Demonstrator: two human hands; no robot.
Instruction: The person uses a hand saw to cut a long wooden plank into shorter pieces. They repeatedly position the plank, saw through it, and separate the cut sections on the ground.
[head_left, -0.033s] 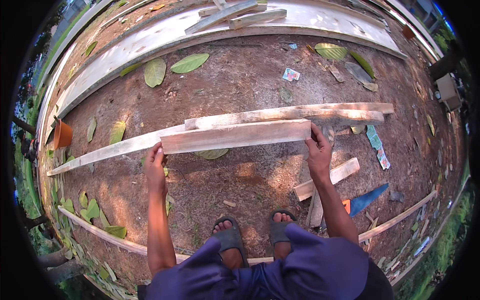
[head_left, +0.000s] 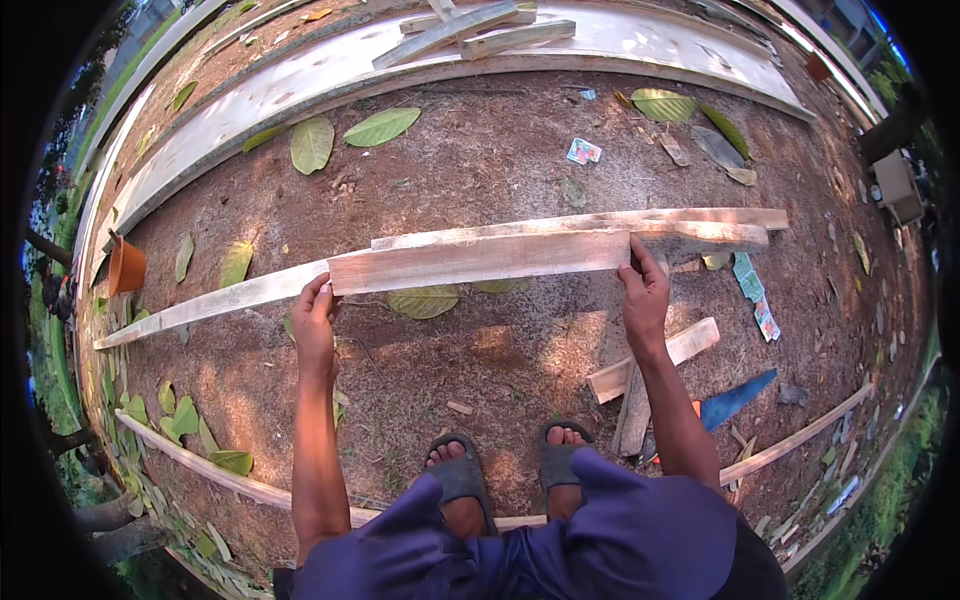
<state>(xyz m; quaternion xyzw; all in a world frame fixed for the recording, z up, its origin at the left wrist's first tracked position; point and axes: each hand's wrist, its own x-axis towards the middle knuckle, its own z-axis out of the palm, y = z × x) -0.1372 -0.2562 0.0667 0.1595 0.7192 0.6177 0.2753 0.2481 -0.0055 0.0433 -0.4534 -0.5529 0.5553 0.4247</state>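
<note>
Board (head_left: 480,261) spans the middle of the frame, its left end pinched by the left hand (head_left: 316,318), its right end by the right hand (head_left: 647,300). Steadying it well calls for even pressure at both ends, fingertips clear of the edges, and no twist between the wrists. Behind it lie longer planks (head_left: 710,217); from this angle, contact is hard to judge. Footing in the sandals (head_left: 461,480) should be firm, away from the saw (head_left: 738,399) at lower right.
</note>
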